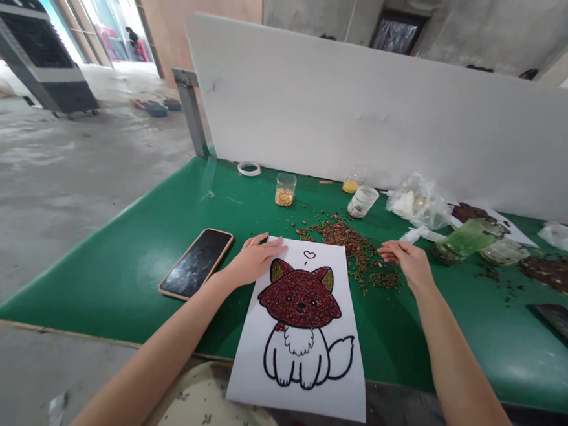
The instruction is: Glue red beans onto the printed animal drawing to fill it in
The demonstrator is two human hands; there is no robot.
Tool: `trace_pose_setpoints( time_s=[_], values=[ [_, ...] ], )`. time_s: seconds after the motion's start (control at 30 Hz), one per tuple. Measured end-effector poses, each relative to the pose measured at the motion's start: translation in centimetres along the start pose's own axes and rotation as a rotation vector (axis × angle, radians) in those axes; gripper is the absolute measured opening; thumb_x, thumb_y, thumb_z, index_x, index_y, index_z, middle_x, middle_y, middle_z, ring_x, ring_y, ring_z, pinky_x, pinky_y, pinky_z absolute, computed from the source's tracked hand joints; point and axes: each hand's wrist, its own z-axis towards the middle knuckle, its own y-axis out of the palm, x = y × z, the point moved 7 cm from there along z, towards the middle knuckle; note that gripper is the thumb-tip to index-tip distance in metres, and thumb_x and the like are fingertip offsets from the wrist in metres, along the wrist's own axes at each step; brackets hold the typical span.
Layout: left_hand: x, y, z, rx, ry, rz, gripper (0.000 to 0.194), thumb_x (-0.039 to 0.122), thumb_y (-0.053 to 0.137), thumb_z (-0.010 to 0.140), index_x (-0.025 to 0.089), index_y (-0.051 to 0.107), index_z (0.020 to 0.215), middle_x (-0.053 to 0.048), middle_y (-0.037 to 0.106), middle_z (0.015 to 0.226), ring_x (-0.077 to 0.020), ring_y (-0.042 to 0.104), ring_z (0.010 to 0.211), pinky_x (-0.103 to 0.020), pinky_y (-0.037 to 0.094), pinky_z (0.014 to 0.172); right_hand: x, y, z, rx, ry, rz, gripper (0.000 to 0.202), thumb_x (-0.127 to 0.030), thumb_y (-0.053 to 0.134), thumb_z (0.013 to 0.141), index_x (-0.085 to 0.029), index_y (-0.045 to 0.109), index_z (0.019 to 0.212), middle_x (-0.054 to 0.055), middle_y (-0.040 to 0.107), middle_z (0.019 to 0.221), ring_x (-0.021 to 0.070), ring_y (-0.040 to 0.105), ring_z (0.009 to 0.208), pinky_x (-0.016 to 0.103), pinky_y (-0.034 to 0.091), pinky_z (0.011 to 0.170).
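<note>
A white sheet of paper (248,366) lies over the table's front edge, printed with a sitting fox outline (296,353). The fox's head (302,298) is covered in dark red beans and its inner ears in green ones; a few red pieces sit below the head on the left. My left hand (255,261) rests with fingers stretched out on the sheet's upper left corner, beside a small dark object (264,240) partly hidden by it. My right hand (409,262) is pinched together just right of a loose pile of red and green beans (345,235); whatever its fingertips hold is hidden.
On the green table (114,272) are a phone (197,263), a tape roll (249,169), a glass of yellow kernels (285,190), a tipped clear cup (362,201), a plastic bag (419,202) and a green container (467,240). A white board (368,115) stands behind.
</note>
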Motion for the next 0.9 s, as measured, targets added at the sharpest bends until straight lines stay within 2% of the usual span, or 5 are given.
trace_pose_setpoints(
  time_s=[0.1,0.3,0.5,0.7,0.9],
  values=[
    [0.0,0.0,0.0,0.005,0.009,-0.014,0.044,0.022,0.028,0.092,0.035,0.051,0.127,0.005,0.042,0.142,-0.0298,0.026,0.135,-0.056,0.020,0.106,0.3,0.9,-0.4,-0.084,0.078,0.185,0.032,-0.040,0.075,0.061,-0.013,0.067,0.078,0.010,0.071,0.077,0.0152,0.065,0.064,0.027,0.054,0.058],
    [0.1,-0.3,0.0,0.026,0.007,-0.015,0.042,0.022,0.030,0.092,0.033,0.053,0.125,0.004,0.044,0.141,-0.0295,0.027,0.134,-0.055,0.023,0.105,-0.7,2.9,-1.5,-0.142,0.097,0.224,0.033,-0.040,0.081,0.054,-0.014,0.061,0.058,0.002,0.064,0.055,0.0068,0.052,0.045,0.019,0.044,0.044],
    [1.1,-1.5,0.4,0.203,0.068,-0.100,0.037,0.020,0.036,0.091,0.023,0.057,0.122,-0.002,0.057,0.129,-0.0250,0.039,0.128,-0.048,0.029,0.105,-4.2,9.7,-5.3,-0.394,0.118,0.380,0.036,-0.049,0.070,0.069,-0.015,0.069,0.081,0.007,0.072,0.076,0.0112,0.063,0.061,0.023,0.051,0.061],
    [2.6,-2.9,0.1,0.246,0.067,-0.623,0.037,0.033,0.055,0.086,0.023,0.057,0.121,-0.007,0.061,0.122,-0.0216,0.056,0.110,-0.040,0.042,0.096,-8.0,16.9,-8.6,-0.776,0.128,0.546,0.040,-0.048,0.052,0.085,-0.017,0.068,0.103,0.010,0.071,0.097,0.0159,0.066,0.084,0.031,0.050,0.083],
    [2.8,-3.0,0.0,0.160,0.006,-1.071,0.043,0.034,0.063,0.080,0.014,0.060,0.118,-0.012,0.064,0.116,-0.0230,0.061,0.104,-0.039,0.047,0.092,-8.1,19.3,-9.2,-0.884,0.147,0.620,0.046,-0.055,0.045,0.087,-0.020,0.067,0.108,0.008,0.068,0.108,0.0170,0.064,0.095,0.034,0.046,0.092]
  ],
)
